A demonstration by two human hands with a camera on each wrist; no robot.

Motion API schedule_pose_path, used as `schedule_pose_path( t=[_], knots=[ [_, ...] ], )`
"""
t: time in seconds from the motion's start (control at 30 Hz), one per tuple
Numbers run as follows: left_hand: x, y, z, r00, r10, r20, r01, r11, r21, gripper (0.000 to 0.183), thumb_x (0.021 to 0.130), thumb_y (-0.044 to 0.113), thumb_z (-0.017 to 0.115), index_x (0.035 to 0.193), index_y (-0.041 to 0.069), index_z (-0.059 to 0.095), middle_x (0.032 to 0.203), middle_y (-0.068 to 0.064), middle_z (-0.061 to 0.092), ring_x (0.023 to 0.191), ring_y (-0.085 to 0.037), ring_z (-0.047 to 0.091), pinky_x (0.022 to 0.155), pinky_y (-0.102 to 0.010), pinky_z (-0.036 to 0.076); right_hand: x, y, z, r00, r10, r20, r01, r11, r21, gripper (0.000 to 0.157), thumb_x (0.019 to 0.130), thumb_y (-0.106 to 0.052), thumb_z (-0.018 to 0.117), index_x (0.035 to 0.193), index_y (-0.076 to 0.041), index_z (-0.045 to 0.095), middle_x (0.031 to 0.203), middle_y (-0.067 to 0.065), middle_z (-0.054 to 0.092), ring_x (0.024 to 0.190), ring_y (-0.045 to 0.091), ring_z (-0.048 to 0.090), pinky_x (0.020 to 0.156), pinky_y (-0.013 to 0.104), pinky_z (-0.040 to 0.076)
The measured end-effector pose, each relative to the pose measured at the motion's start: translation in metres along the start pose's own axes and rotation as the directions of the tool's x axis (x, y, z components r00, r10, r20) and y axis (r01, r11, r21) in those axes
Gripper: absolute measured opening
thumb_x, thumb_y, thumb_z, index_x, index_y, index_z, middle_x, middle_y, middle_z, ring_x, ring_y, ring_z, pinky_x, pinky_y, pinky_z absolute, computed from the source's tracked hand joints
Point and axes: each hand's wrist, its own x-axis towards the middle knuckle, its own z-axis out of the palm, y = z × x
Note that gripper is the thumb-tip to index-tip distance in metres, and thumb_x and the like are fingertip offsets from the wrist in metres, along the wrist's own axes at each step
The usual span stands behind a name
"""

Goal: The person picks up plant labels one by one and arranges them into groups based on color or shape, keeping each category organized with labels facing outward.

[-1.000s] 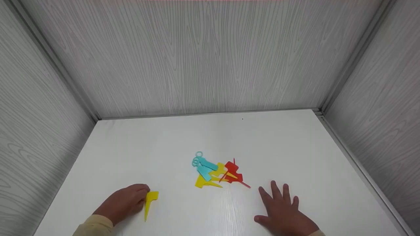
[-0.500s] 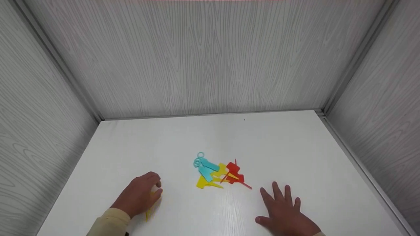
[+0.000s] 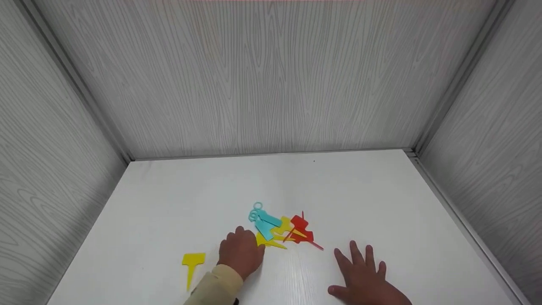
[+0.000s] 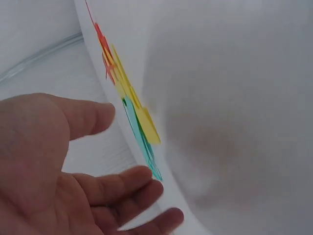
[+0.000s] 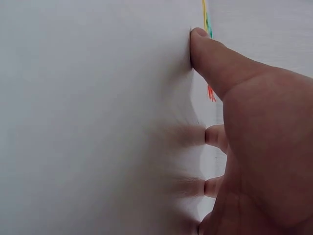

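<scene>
My left hand [image 3: 240, 253] is at the near-left side of a small pile of plastic tags, its fingertips hidden from above. The left wrist view shows its thumb and fingers spread apart with nothing between them, facing the pile. Yellow T-shaped plant labels [image 3: 261, 240] lie at the pile's front, partly under turquoise tags [image 3: 264, 231] with ring ends. Red T-shaped plant labels [image 3: 300, 222] make up its right side. A single yellow T-shaped plant label [image 3: 193, 259] lies to the left of my left hand, stem toward me. My right hand [image 3: 364, 279] rests on the table, fingers spread.
The white tabletop [image 3: 178, 199] is bounded by a grey wood-grain panel [image 3: 271, 76] at the back. Similar panels stand along the left side [image 3: 51, 140] and the right side [image 3: 487, 140].
My left hand has let go of the single yellow plant label, leaving it on the table, and has moved right to the pile. My right hand has stayed in place.
</scene>
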Motion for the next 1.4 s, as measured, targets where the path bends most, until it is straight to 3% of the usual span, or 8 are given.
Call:
schedule_pose_path(
  t=[0.13,0.27,0.57,0.7,0.87,1.1,1.4],
  knots=[
    [-0.001,0.013,0.016,0.996,-0.07,-0.049,0.07,0.998,-0.005,0.037,0.097,0.036,0.088,0.107,0.002,0.081,0.096,-0.012,0.066,0.083,-0.029,0.058,0.084,-0.05,0.064,-0.001,0.0,0.001,1.0,0.008,0.008,-0.009,1.0,0.01,0.114,0.082,-0.068,0.089,0.173,-0.021,0.04,0.182,0.028,0.014,0.161,0.068,-0.002,0.113,0.095,0.003],
    [-0.003,0.021,0.023,0.99,-0.092,-0.103,0.089,0.996,-0.031,0.031,0.096,0.028,0.09,0.107,0.001,0.081,0.1,-0.014,0.069,0.083,-0.029,0.059,0.082,-0.05,0.065,-0.003,0.002,0.0,1.0,0.018,0.01,-0.018,1.0,0.011,0.115,0.081,-0.068,0.09,0.173,-0.02,0.04,0.182,0.029,0.015,0.16,0.069,-0.002,0.112,0.096,0.002],
    [-0.003,0.019,0.02,0.989,-0.089,-0.117,0.08,0.994,-0.078,0.025,0.095,0.018,0.09,0.104,-0.002,0.079,0.099,-0.016,0.064,0.088,-0.029,0.056,0.08,-0.044,0.067,-0.003,0.005,0.002,1.0,0.01,0.009,-0.01,1.0,0.002,0.116,0.082,-0.07,0.088,0.174,-0.02,0.038,0.182,0.028,0.014,0.16,0.069,-0.002,0.111,0.095,0.003],
    [0.001,0.013,0.018,0.996,-0.003,-0.092,-0.001,0.999,-0.045,0.024,0.093,0.017,0.092,0.101,-0.002,0.079,0.094,-0.012,0.061,0.085,-0.026,0.055,0.078,-0.042,0.066,0.0,0.005,0.005,1.0,0.009,0.007,-0.009,1.0,-0.004,0.115,0.083,-0.069,0.088,0.174,-0.02,0.038,0.182,0.029,0.014,0.16,0.069,-0.002,0.111,0.096,0.004],
    [0.005,0.004,0.015,0.989,0.142,-0.049,-0.136,0.985,0.106,0.022,0.093,0.018,0.093,0.106,0.003,0.083,0.085,-0.007,0.067,0.075,-0.022,0.06,0.082,-0.039,0.067,0.002,0.005,0.006,1.0,0.006,0.001,-0.006,1.0,-0.001,0.113,0.083,-0.067,0.089,0.173,-0.019,0.04,0.181,0.03,0.014,0.16,0.069,-0.001,0.111,0.096,0.005],
    [0.005,-0.006,0.008,0.973,0.227,-0.03,-0.222,0.967,0.126,0.025,0.093,0.013,0.092,0.115,0.006,0.081,0.088,-0.005,0.075,0.077,-0.021,0.067,0.088,-0.041,0.067,0.002,0.002,0.002,1.0,-0.001,0.008,0.001,1.0,0.001,0.111,0.085,-0.068,0.087,0.173,-0.019,0.04,0.181,0.031,0.013,0.16,0.069,-0.002,0.111,0.096,0.005],
    [-0.002,-0.008,0.004,0.926,0.376,-0.04,-0.363,0.913,0.189,0.024,0.092,0.012,0.093,0.112,0.007,0.08,0.091,-0.005,0.078,0.071,-0.018,0.065,0.084,-0.036,0.068,0.0,-0.001,-0.002,1.0,-0.013,0.008,0.012,0.999,0.034,0.11,0.085,-0.066,0.088,0.173,-0.018,0.04,0.181,0.031,0.012,0.161,0.068,-0.004,0.111,0.096,0.002]
  ],
)
